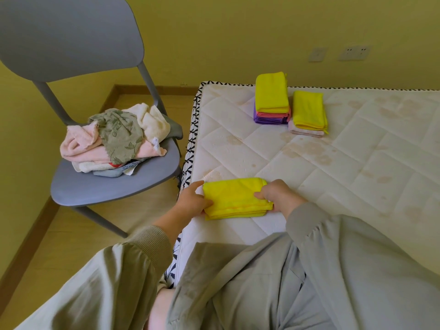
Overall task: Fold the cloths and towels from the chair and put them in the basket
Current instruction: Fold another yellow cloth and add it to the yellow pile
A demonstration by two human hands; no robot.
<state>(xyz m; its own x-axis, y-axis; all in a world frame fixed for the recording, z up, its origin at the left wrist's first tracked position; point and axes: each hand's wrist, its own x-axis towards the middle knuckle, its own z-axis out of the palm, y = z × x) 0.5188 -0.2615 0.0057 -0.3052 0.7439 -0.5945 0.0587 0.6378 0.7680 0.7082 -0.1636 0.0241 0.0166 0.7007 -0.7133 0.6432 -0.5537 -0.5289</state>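
Note:
A folded yellow cloth (234,198) lies on the white mattress (345,158) near its front left corner. My left hand (191,201) grips the cloth's left end, thumb on top. My right hand (277,195) pinches its right end. On the grey chair (114,184) at the left sits a loose heap of cloths and towels (114,139): pink, cream and a green leaf-patterned one on top. Two folded stacks rest at the mattress's far edge: a taller stack (272,98) of yellow over pink and purple, and a lower stack (308,113) of yellow over pale pink. No basket is in view.
The mattress's patterned edge (192,129) runs close beside the chair. Wooden floor (71,239) shows under and in front of the chair. Yellow walls with sockets (354,53) stand behind. My grey sleeves and clothing fill the lower frame.

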